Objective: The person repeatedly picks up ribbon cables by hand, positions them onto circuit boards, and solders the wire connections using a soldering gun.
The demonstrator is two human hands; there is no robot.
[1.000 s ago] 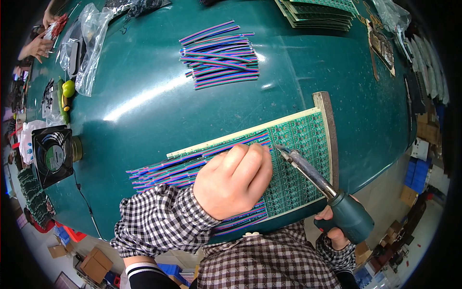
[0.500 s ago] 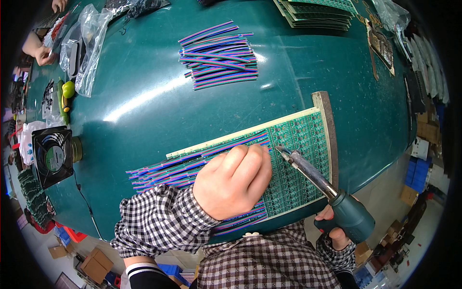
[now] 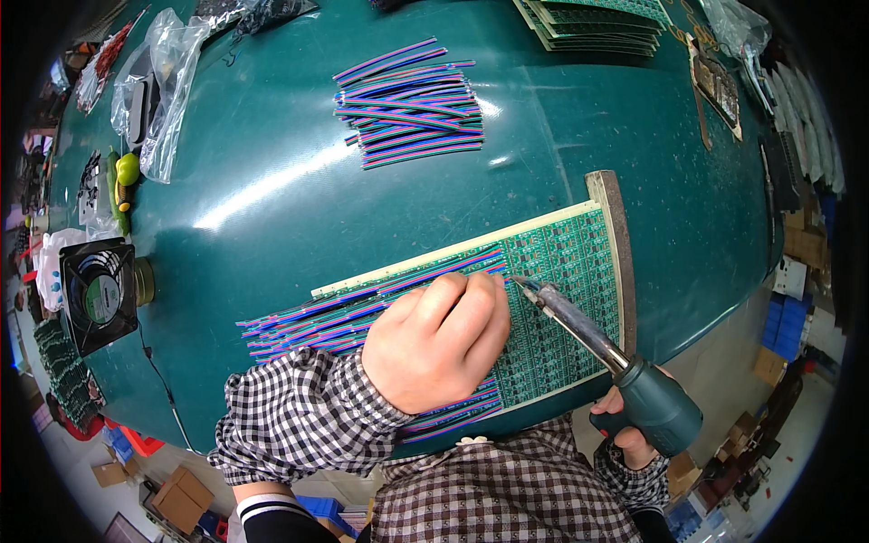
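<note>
My left hand is closed in a pinch over a green circuit board panel, its fingertips on the end of a multicoloured ribbon wire. Most of that wire is hidden beneath the hand. Gripped by its dark green handle in my right hand is a soldering iron. Its tip is close beside my left fingertips, at the wire ends; whether it touches cannot be seen. Rows of similar wires lie across the panel's left part and stick out past it.
A wooden bar borders the panel's right end. Beyond it lies a pile of ribbon wires. More board panels are stacked at the far edge. At left stand a black fan, plastic bags and green and yellow produce.
The soldering iron has shifted slightly left, bringing its tip closer to my left fingertips. My left hand stays almost still. Another person's hands at the upper left have gone from view.
</note>
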